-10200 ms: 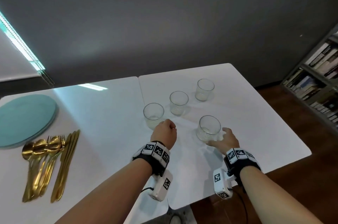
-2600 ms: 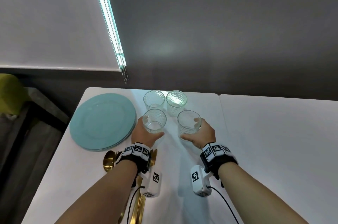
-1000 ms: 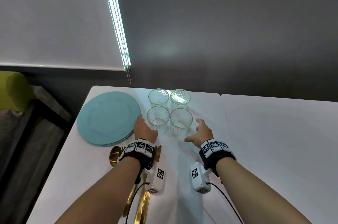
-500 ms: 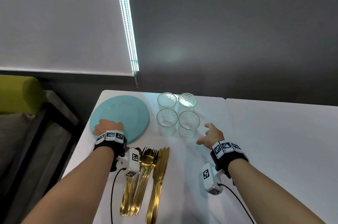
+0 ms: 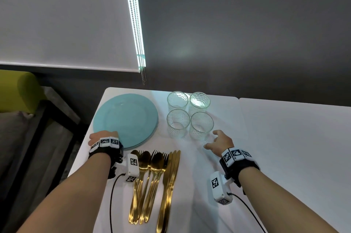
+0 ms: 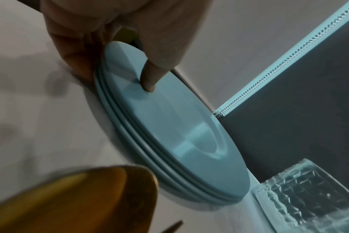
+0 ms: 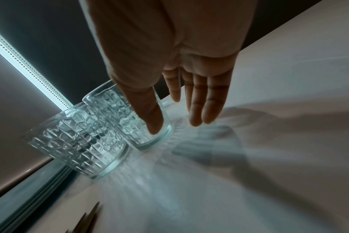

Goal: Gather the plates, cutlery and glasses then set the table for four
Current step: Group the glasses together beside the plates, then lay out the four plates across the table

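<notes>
Now gripping the near rim of the stacked round light-blue plates [image 5: 125, 118] with the left hand [image 5: 103, 136], thumb [image 6: 149, 82] pressing on top, after leaving the four clear textured glass tumblers [image 5: 190, 115]. Hovering the right hand [image 5: 220, 141], fingers [image 7: 197, 100] loosely spread and holding nothing, just beside the nearest tumbler. Lying near the plates on the white table [image 5: 284, 147]: gold metal cutlery [image 5: 153, 181].
</notes>
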A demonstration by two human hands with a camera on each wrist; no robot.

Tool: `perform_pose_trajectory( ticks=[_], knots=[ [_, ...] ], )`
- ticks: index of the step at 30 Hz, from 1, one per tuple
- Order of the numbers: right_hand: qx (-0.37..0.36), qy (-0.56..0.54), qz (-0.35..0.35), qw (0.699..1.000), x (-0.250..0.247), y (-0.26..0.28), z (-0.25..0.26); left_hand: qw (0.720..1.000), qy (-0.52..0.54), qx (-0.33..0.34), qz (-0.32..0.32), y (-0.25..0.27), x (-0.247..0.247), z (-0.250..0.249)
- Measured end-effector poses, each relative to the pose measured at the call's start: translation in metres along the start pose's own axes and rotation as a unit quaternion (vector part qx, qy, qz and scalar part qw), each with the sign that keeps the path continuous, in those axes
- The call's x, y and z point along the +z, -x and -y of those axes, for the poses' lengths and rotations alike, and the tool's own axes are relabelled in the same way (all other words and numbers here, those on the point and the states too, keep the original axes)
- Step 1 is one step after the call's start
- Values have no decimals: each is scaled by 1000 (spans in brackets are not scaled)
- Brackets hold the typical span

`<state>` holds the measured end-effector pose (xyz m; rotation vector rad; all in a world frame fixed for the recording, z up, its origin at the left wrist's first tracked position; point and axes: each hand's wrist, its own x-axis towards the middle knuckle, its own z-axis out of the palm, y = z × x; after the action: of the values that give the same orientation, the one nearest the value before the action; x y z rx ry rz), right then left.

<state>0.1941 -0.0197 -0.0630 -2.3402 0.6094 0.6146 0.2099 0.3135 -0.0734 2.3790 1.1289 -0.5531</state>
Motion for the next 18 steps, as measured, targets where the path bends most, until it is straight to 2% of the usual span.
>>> perform_pose_trajectory(
  ticks=[2, 4, 6, 8, 10, 12, 18],
  knots=[
    [1, 5, 2, 1000, 1, 0, 1, 997, -66, 47, -7, -5, 3, 8],
    [3, 10, 6, 1000, 0, 0, 1, 995, -55, 80, -30, -7, 1, 13],
    [3, 13, 11, 1000, -1, 1, 2, 998, -4, 58, -27, 2, -3, 10],
    [1, 16, 15, 1000, -2, 2, 3, 993, 109, 12, -40, 5, -15, 4],
    [-1, 18, 19, 1000, -4, 3, 4, 965, 252, -47, -55, 11, -26, -1],
    [-4, 15, 20, 1000, -7, 6, 5, 932, 352, -72, -57, 17, -34, -6],
    [-18, 9, 19, 1000, -16, 16, 1, 901, 427, -56, -56, 37, -36, -15]
  ],
)
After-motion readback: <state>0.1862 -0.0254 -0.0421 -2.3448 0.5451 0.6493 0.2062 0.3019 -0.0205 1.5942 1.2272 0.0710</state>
